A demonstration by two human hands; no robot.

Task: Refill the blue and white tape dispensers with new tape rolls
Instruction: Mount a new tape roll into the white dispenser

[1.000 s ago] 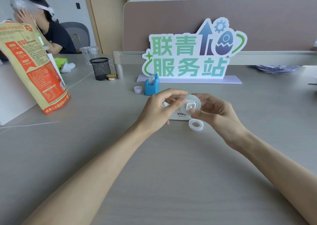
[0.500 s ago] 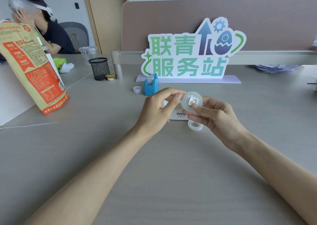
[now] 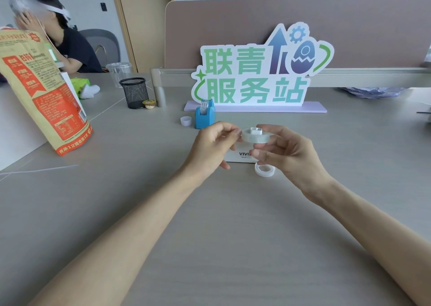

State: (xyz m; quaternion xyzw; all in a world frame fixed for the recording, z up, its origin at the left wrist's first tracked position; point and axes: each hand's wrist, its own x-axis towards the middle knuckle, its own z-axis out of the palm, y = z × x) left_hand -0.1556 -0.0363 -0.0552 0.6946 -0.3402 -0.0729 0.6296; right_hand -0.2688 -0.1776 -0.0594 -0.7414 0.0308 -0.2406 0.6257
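Observation:
A clear tape roll [image 3: 255,137] with a white hub in its core is held flat above the desk. My right hand [image 3: 289,153] grips it from the right and below. My left hand [image 3: 213,148] pinches at its left edge with thumb and forefinger. Under my hands lies the white tape dispenser [image 3: 240,157], mostly hidden. A second clear tape roll [image 3: 264,169] lies flat on the desk just in front of it. The blue tape dispenser [image 3: 205,115] stands upright farther back with a roll inside. A small white core [image 3: 185,120] sits to its left.
A green and white sign [image 3: 256,72] stands behind the blue dispenser on a lilac base. A black mesh pen cup [image 3: 134,93] and a small capped pot [image 3: 148,103] sit back left. A tall orange printed bag [image 3: 39,91] stands at the left. A person sits at the far left.
The tape roll has tipped from facing me to lying flat between my hands. My right fingers shifted from its face to its underside and right edge.

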